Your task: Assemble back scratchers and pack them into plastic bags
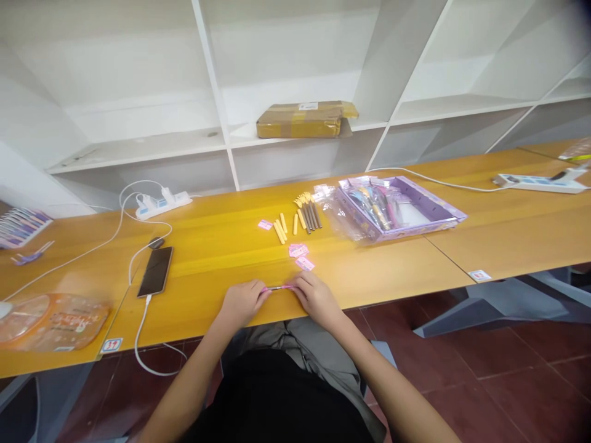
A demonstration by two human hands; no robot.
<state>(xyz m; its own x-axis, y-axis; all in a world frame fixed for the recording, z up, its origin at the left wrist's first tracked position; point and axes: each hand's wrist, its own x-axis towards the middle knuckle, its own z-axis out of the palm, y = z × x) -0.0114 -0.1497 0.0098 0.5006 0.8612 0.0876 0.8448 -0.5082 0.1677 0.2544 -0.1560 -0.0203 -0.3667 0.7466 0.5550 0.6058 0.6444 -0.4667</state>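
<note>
Head view looks down on a long yellow wooden surface [221, 240] with white shelves [138, 111] behind it. Both hands rest at the near edge. The left hand [242, 303] and the right hand [316, 298] each pinch one end of a thin pink pen [279, 287], which lies level between them, just above the wood. Both grips are closed on the pen by the fingertips.

Just beyond the hands lie a few small pink labels [300, 253], and one more pink label [265, 225] sits farther back. Near it lies a row of yellow and dark sticks [300, 220], side by side. To their right stands a shallow purple box [397, 206] with pens inside and clear wrapping around it.

Left of the hands a dark phone [156, 271] lies flat, with a white cable [138, 344] plugged into its near end. A white power strip [162, 204] sits at the back edge. A brown parcel [305, 119] rests on a shelf. At far left lies an orange plastic packet [50, 320].
</note>
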